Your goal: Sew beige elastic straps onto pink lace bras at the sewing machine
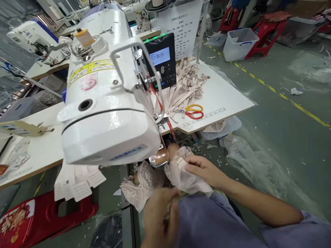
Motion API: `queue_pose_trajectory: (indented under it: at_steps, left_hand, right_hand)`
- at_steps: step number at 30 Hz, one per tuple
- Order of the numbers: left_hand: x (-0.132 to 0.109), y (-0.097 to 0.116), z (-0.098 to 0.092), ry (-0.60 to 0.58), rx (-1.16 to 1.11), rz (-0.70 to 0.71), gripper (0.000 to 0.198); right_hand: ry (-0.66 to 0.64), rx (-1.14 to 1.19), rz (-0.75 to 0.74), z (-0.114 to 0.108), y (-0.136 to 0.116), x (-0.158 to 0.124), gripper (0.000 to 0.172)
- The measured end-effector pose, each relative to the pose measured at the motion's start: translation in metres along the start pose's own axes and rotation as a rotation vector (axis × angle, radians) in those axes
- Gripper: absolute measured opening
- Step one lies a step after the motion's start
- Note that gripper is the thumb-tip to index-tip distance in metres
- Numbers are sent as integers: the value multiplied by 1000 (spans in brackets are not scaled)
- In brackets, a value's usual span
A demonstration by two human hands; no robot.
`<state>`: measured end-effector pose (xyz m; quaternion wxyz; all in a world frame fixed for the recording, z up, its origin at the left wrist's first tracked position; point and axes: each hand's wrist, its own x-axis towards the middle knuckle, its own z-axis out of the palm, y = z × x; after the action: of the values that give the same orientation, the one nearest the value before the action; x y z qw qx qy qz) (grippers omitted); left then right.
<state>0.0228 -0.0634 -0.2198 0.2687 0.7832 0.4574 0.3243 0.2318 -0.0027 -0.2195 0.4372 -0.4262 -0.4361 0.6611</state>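
Observation:
A pale pink lace bra lies across my lap below the sewing machine (111, 134). One lace cup (148, 175) shows left of the machine's rounded metal arm end (159, 157). To the right is the bra's sheer wing (184, 175). My right hand (203, 168) pinches this wing between thumb and fingers, near a small light label or tab. Closer to me, my left hand (161, 213) is curled and blurred by motion, beside the lace cup. Whatever its fingers hold is hidden.
Yellow-and-red-handled scissors (192, 112) lie on the white table (224, 93), beside a pile of pale fabric strips (190, 82). A control panel (161, 60) stands behind. Labelled pieces (77, 182) hang at left above a red stool (46, 220). A plastic bin (239, 44) stands on the floor.

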Motion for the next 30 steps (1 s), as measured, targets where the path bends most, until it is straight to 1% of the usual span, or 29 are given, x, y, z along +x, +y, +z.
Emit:
queue_pose_trajectory:
  at_steps: [2, 3, 5, 6, 7, 8, 9, 10, 11, 12, 13, 14, 15, 16, 18, 20, 21, 22, 24, 27, 30]
  left_hand:
    - [21, 9, -15, 101, 81, 234, 41]
    - [30, 12, -20, 62, 142, 284, 42]
    - [45, 15, -21, -92, 194, 233, 36]
    - [50, 14, -19, -168, 210, 151, 32]
    - [52, 10, -16, -220, 210, 39, 31]
    - [54, 4, -13, -255, 183, -91, 33]
    - [55, -2, -9, -285, 110, -234, 38]
    - [56, -9, -5, -318, -30, -381, 41]
    - [57, -16, -2, -356, -220, -511, 43]
    - [58, -23, 2, -395, -426, -609, 44]
    - [59, -29, 4, -422, -610, -672, 44]
    - [61, -34, 7, -426, -739, -706, 44]
    - [61, -37, 10, -406, -806, -717, 44]
    - [60, -40, 12, -370, -825, -712, 44]
    - [57, -42, 15, -284, -810, -690, 44]
    - [51, -40, 16, -217, -783, -673, 42]
    - [49, -38, 16, -190, -756, -663, 41]
    - [47, -36, 15, -166, -711, -646, 40]
    - [44, -32, 14, -123, -582, -588, 38]
    - [44, -26, 12, -94, -392, -487, 37]
    - [44, -24, 13, -102, -321, -465, 37]
  right_hand:
    - [-177, -27, 43, 0, -5, 0, 47]
    - [-270, -64, 53, 0, -7, 1, 47]
    - [-431, -242, 6, -1, -8, 1, 42]
    - [-473, -394, -67, -1, -7, 1, 37]
    - [-474, -584, -165, -1, -5, 1, 34]
    - [-434, -794, -285, -2, -1, 2, 32]
    - [-364, -999, -413, -2, 4, 3, 30]
    - [-284, -1175, -536, -2, 10, 4, 29]
    - [-211, -1306, -644, -2, 15, 7, 28]
    - [-158, -1390, -735, -2, 20, 10, 28]
    - [-128, -1429, -811, -2, 24, 13, 27]
    - [-113, -1430, -867, -2, 26, 16, 27]
    - [-109, -1403, -894, -3, 28, 18, 26]
    - [-102, -1360, -891, -4, 28, 20, 25]
    - [-44, -1249, -818, -6, 29, 21, 20]
    - [29, -1144, -707, -6, 30, 20, 23]
    - [42, -1110, -655, -5, 32, 18, 25]
    - [36, -1087, -617, -4, 34, 17, 26]
    - [-18, -1078, -577, 0, 37, 16, 25]
    - [-40, -1116, -635, 5, 35, 16, 24]
    - [-64, -1189, -734, 6, 28, 18, 21]
